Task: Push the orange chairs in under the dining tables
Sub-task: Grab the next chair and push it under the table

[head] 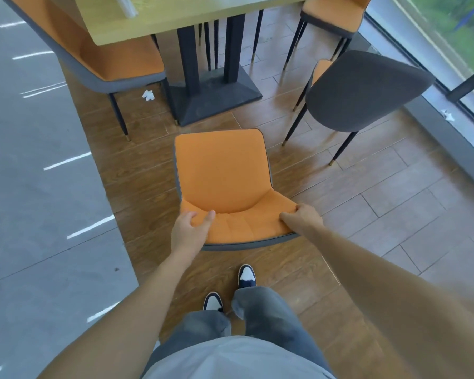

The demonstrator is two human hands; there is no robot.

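An orange chair (222, 170) with a grey shell stands on the wood floor right in front of me, its seat facing the light wooden dining table (175, 15). My left hand (189, 231) grips the left end of its backrest, thumb on the orange padding. My right hand (303, 218) grips the right end of the same backrest. The chair stands clear of the table, a short way back from the table's black pedestal base (211, 97).
Another orange chair (107, 58) is partly tucked under the table at left. A chair with its grey back (367, 88) toward me stands at right, one more (334, 15) at the far right. Crumpled paper (148, 95) lies on the floor. A window wall (449, 50) runs along the right.
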